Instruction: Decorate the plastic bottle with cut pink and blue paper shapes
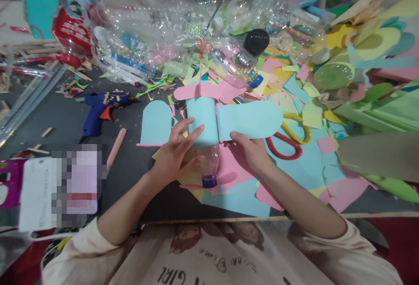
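A small plastic bottle (209, 158) lies on the table, its dark blue cap towards me and its body wrapped in light blue paper (202, 117). Pink paper fins (225, 90) stick out at its far end. My left hand (175, 152) rests on the wrapped bottle, fingers spread. Between the thumb and fingers of my right hand (250, 147) is the lower edge of a rounded light blue paper wing (250, 120), held against the bottle's right side. A second blue wing (156, 123), with a pink strip along its bottom edge, lies to the left, apart from the bottle.
Red-and-yellow scissors (288, 145) lie just right of the wing. A blue glue gun (94, 112) and a phone (83, 180) are on the left. Plastic bottles (147, 18) and paper scraps (278, 69) crowd the back; green paper pieces (389, 110) fill the right.
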`<act>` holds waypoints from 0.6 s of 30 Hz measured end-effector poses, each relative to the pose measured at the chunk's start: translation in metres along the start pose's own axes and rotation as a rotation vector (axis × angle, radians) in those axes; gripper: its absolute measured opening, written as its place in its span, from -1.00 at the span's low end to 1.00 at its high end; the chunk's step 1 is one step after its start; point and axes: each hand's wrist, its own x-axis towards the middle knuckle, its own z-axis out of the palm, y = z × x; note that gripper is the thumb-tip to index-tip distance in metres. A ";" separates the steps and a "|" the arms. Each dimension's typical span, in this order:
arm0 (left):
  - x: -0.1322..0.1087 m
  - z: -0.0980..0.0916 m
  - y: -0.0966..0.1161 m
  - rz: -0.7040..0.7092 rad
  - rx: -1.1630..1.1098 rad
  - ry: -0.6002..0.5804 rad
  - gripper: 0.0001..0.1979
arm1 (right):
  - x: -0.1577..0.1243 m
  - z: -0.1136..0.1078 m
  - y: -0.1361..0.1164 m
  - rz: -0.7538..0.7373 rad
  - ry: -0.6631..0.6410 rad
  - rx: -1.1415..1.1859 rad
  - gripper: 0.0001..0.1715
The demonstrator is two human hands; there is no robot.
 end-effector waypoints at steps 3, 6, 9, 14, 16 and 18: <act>0.000 0.000 0.000 0.012 -0.002 0.003 -0.42 | 0.000 -0.001 0.001 -0.004 -0.010 -0.004 -0.87; 0.000 0.000 0.000 0.012 0.017 0.009 -0.42 | 0.001 -0.001 0.002 0.000 -0.003 0.004 -0.86; 0.000 0.000 0.000 0.011 0.026 0.009 -0.43 | 0.001 -0.001 0.002 0.010 0.013 0.018 -0.88; 0.001 0.000 0.001 0.012 0.016 0.002 -0.43 | 0.000 -0.001 0.000 0.006 -0.013 -0.032 -0.81; 0.001 0.000 0.001 0.018 0.022 0.004 -0.44 | 0.001 -0.001 -0.001 0.003 -0.013 -0.046 -0.81; 0.001 0.000 0.001 0.019 0.028 0.008 -0.44 | 0.001 0.000 -0.002 0.001 -0.010 -0.050 -0.80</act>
